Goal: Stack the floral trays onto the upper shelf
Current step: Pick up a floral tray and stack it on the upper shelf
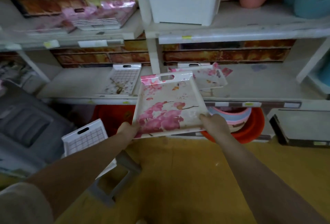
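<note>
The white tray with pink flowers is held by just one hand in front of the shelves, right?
The head view shows both hands on the white rectangular plastic tray with pink flowers: the left hand grips its near left corner, the right hand its near right corner. It is in front of the shelves.

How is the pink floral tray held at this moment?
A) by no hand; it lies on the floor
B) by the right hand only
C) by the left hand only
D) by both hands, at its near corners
D: the left hand and the right hand each grip a near corner of the pink floral tray.
</note>
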Motion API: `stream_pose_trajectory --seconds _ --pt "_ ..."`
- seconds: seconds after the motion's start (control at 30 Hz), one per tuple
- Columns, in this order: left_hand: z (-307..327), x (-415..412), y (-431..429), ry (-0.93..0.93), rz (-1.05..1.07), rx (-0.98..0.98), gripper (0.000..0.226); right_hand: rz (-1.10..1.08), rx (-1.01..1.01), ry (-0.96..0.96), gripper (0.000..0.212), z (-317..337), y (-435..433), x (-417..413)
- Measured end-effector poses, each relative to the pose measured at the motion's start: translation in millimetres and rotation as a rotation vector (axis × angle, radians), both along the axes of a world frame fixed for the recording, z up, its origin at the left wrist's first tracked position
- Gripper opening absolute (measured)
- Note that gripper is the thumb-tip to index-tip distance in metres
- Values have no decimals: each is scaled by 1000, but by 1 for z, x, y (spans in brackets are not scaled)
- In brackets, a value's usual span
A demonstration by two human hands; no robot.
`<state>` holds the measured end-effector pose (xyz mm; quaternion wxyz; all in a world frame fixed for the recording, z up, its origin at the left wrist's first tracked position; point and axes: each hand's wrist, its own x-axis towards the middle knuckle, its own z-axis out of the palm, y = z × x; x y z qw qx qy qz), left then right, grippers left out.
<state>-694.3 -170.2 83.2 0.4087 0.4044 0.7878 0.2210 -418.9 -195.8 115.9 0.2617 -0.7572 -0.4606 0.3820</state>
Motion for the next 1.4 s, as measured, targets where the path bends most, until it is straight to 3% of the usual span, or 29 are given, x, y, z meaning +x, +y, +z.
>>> stream_pose_trajectory --seconds 0.17,0.3,0.37,0.7,0.87,1.13,1.4 --pt "15 -45 -13 -1 70 -4 55 180 -15 -31 16 12 6 -43" --pt "28 -86 -24 1 126 0 52 252 -11 -92 33 26 12 -89" --pt "31 -112 -33 -17 164 19 51 296 -14 -118 24 32 9 -117" --pt "64 -282 -100 3 257 158 43 306 66 -65 29 48 -30 -288" --pt "92 -344 -114 119 234 274 34 254 186 -4 30 59 -45 -353" --pt "130 -371 -98 53 196 392 25 187 388 15 33 92 -30 -383" --pt "158 -371 -37 91 193 486 30 165 472 67 41 124 29 -374"
